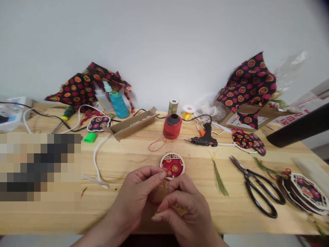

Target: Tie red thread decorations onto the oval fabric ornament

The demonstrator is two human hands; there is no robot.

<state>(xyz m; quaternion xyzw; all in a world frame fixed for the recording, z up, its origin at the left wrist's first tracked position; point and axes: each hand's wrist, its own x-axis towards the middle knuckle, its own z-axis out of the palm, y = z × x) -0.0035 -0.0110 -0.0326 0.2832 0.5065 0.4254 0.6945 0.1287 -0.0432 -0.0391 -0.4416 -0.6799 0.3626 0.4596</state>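
Both my hands meet near the front edge of the wooden table point(123, 209). My left hand point(137, 197) pinches a thin red thread point(157, 144) at its fingertips, just below a small round ornament point(172, 165) with a white fretwork rim and red patterned cloth. My right hand point(185, 209) is curled closed against it, also pinching the thread under the ornament. The red thread runs back across the table to a red spool point(172, 126).
Black scissors point(257, 187) lie at the right, by a green tassel point(219, 175) and a stack of patterned ornaments point(307, 192). A black glue gun point(204, 138), yellow and grey spools, a teal spool point(119, 104), a cardboard tray point(133, 125), cables and patterned cloth fill the back.
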